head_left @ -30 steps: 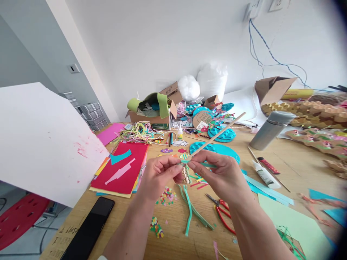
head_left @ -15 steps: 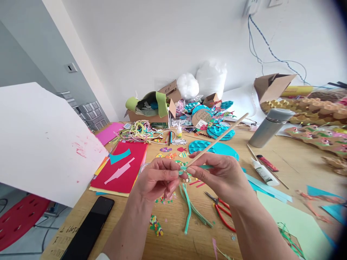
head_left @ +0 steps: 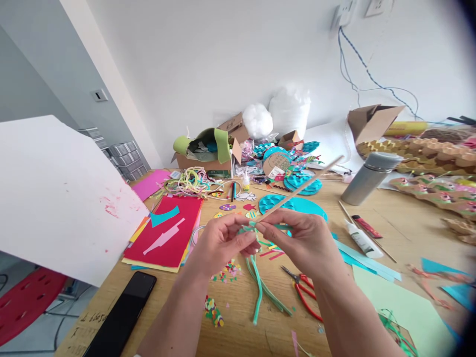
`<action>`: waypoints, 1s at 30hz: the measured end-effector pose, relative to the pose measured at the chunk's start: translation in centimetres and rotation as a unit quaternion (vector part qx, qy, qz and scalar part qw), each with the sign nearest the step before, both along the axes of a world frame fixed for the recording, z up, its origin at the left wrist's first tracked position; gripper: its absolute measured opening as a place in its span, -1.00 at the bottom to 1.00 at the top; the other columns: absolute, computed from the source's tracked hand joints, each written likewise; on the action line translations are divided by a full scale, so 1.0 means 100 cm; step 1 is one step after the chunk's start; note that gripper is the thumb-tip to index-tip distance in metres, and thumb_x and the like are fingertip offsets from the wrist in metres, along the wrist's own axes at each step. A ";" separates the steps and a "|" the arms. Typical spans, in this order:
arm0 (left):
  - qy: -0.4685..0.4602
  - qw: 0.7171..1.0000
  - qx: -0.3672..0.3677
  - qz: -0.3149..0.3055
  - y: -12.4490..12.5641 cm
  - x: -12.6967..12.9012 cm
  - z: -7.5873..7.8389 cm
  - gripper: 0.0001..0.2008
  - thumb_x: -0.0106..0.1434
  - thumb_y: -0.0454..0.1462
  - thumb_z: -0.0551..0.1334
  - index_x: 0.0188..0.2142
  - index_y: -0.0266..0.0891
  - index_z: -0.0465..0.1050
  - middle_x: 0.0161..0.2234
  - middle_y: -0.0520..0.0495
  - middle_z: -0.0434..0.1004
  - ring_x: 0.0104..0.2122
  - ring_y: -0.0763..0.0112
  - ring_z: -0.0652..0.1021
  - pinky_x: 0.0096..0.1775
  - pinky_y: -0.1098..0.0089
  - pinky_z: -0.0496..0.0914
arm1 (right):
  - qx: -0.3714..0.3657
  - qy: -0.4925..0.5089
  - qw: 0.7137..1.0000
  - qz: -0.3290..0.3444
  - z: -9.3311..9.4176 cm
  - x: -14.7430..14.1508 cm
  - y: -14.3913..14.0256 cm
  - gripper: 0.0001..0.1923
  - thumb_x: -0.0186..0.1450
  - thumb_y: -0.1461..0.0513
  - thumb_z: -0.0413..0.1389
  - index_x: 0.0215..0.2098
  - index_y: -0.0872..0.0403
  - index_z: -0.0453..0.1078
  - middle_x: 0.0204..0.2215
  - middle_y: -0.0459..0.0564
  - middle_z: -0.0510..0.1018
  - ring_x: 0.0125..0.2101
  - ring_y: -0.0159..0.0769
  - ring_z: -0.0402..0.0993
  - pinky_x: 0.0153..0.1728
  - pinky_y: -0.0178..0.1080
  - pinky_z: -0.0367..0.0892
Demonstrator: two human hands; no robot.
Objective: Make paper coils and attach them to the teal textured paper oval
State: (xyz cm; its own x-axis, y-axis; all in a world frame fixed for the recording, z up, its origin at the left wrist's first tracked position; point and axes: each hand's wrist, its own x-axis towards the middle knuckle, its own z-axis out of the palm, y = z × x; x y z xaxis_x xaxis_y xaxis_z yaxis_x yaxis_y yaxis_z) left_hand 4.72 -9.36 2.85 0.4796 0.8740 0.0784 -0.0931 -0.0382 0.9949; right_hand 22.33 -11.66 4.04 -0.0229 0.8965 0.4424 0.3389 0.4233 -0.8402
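A thin wooden stick slants up to the right from between my fingers. Its lower end is pinched between the thumb and fingers of my right hand. Around that end is a mint-green pipe cleaner, and my left hand closes on it with thumb and fingertips. Part of the same green length shows behind the right fingers. My fingers hide how tightly it is wound. Below the hands, loose green pipe cleaners lie on the wooden table, left of red-handled scissors.
To the left are red paper sheets and a black phone. A grey flask and a white glue bottle are at the right. Paper fish, blue discs and a box of craft scraps fill the back.
My left fingers have shifted around the green pipe cleaner at the stick's end, and the left thumb has changed position. The right hand keeps its pinch, with the stick at nearly the same slant.
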 end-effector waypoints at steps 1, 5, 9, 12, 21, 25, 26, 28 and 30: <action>0.023 0.998 0.037 0.034 -0.001 0.002 -0.001 -0.67 0.16 -0.14 0.35 -0.15 -0.29 0.49 -0.38 -0.11 0.64 -0.42 0.36 0.62 -0.36 0.40 0.51 | 0.003 -0.007 1.000 -0.012 -0.001 -0.001 0.001 -0.87 0.21 0.20 0.22 -0.47 0.05 0.56 -0.51 -0.07 0.62 -0.47 -0.30 0.50 -0.40 -0.27 0.36; 0.140 0.931 0.286 0.179 -0.003 0.008 -0.011 -0.79 0.26 -0.22 0.27 -0.12 -0.19 0.52 -0.23 -0.10 0.66 -0.26 0.32 0.64 -0.21 0.38 0.49 | 0.005 -0.019 0.999 -0.031 -0.002 -0.003 0.001 -0.86 0.21 0.18 0.21 -0.46 0.05 0.56 -0.49 -0.06 0.63 -0.45 -0.27 0.51 -0.37 -0.26 0.36; 0.204 0.851 0.426 0.228 -0.004 0.007 -0.017 -0.84 0.32 -0.30 0.19 -0.15 -0.19 0.52 -0.26 -0.09 0.67 -0.29 0.35 0.63 -0.24 0.41 0.46 | -0.033 -0.007 0.999 0.003 0.000 0.000 0.002 -0.80 0.24 0.10 0.20 -0.36 0.05 0.58 -0.41 -0.04 0.65 -0.38 -0.23 0.53 -0.33 -0.26 0.38; 0.226 0.828 0.443 0.259 -0.003 0.006 -0.018 -0.85 0.32 -0.31 0.19 -0.15 -0.21 0.51 -0.31 -0.07 0.67 -0.35 0.39 0.63 -0.29 0.44 0.44 | -0.060 0.003 0.998 0.023 -0.001 0.004 0.004 -0.73 0.24 0.04 0.20 -0.28 0.07 0.57 -0.37 -0.02 0.65 -0.34 -0.22 0.53 -0.33 -0.26 0.36; 0.220 0.857 0.407 0.229 -0.004 0.008 -0.018 -0.84 0.33 -0.28 0.18 -0.14 -0.21 0.49 -0.30 -0.09 0.66 -0.34 0.37 0.63 -0.29 0.43 0.45 | -0.028 0.023 0.999 -0.014 -0.006 0.003 0.005 -0.76 0.24 0.06 0.20 -0.35 0.08 0.52 -0.43 -0.03 0.61 -0.38 -0.26 0.51 -0.35 -0.27 0.35; 0.114 0.950 0.250 0.148 -0.009 0.008 -0.009 -0.83 0.34 -0.21 0.16 -0.25 -0.24 0.48 -0.43 -0.06 0.61 -0.44 0.42 0.61 -0.35 0.46 0.46 | -0.005 0.012 1.000 -0.028 -0.004 0.001 0.002 -0.80 0.26 0.11 0.18 -0.37 0.08 0.50 -0.45 -0.04 0.58 -0.41 -0.28 0.49 -0.39 -0.28 0.34; 0.081 0.970 0.197 0.115 -0.009 0.008 -0.006 -0.81 0.33 -0.19 0.17 -0.29 -0.26 0.48 -0.47 -0.05 0.59 -0.48 0.43 0.59 -0.39 0.46 0.46 | 0.001 0.010 1.000 -0.025 -0.004 0.001 0.001 -0.81 0.27 0.11 0.17 -0.36 0.08 0.49 -0.45 -0.04 0.58 -0.41 -0.28 0.48 -0.39 -0.28 0.34; 0.016 0.994 0.094 0.050 -0.009 0.006 -0.002 -0.77 0.29 -0.15 0.21 -0.35 -0.29 0.48 -0.55 -0.03 0.54 -0.58 0.45 0.54 -0.48 0.47 0.43 | 0.011 0.009 1.000 -0.013 -0.002 0.001 -0.001 -0.81 0.28 0.12 0.16 -0.37 0.07 0.49 -0.44 -0.03 0.58 -0.41 -0.28 0.47 -0.37 -0.27 0.34; -0.039 0.999 0.015 -0.001 -0.007 0.004 0.000 -0.75 0.23 -0.12 0.26 -0.36 -0.31 0.49 -0.62 -0.01 0.49 -0.66 0.49 0.47 -0.58 0.49 0.37 | 0.012 0.008 1.000 0.004 0.000 0.001 -0.003 -0.81 0.29 0.13 0.16 -0.38 0.07 0.48 -0.45 -0.03 0.57 -0.41 -0.29 0.46 -0.35 -0.27 0.33</action>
State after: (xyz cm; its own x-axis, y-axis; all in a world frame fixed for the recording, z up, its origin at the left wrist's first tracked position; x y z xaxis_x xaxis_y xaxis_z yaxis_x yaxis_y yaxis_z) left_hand 5.17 -10.07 2.87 0.4724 0.8700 0.1415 -0.1708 -0.0671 0.9830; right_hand 22.44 -11.98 4.01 -0.0222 0.8859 0.4634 0.3217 0.4452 -0.8357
